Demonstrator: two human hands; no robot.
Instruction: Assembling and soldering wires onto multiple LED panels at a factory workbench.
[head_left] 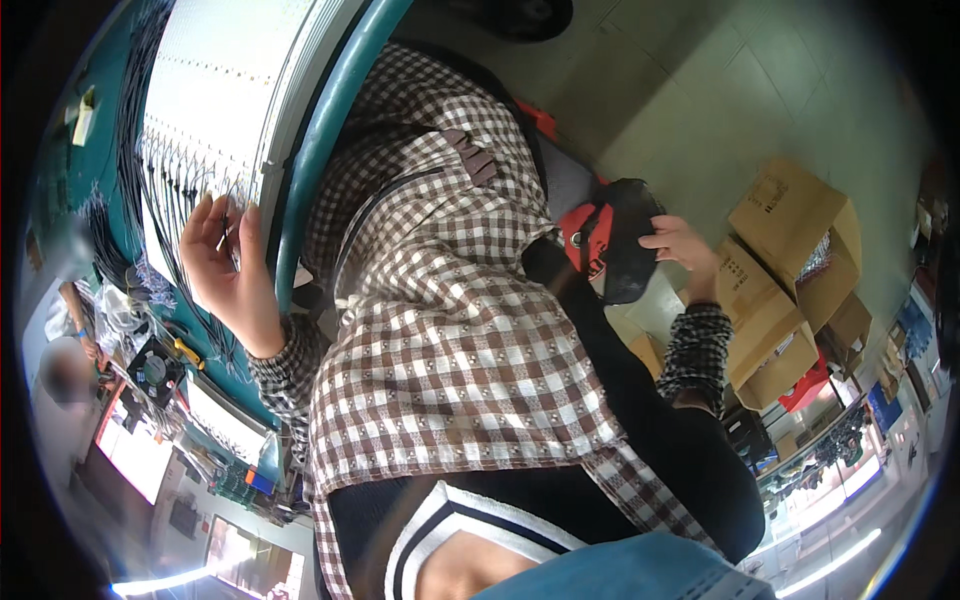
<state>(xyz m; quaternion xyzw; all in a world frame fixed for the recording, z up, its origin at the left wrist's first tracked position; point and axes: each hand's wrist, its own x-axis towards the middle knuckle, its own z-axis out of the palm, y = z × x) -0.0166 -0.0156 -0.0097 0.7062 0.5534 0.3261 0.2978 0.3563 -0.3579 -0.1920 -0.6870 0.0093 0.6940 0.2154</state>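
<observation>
My left hand [228, 270] is at the lower edge of a bright white panel [215, 80], fingers curled with the thumb toward the fingertips. A thin black cable [227, 222] shows between them, one of several cables hanging in a row along the panel. On the other side, my right hand [684, 250] has its fingers stretched apart, their tips at the edge of a black-and-red bag-like item [630, 245] with a metal ring. Whether they press on it is hard to see. My lap is covered by a brown-and-white checked apron [450, 370].
A teal rail [325, 120] edges the bench beside my lap. Bundled black cables [140, 110], clear plastic bags and a yellow-handled tool [188, 352] lie on the bench. Open cardboard boxes [765, 320] stand on the floor [700, 110] at the right.
</observation>
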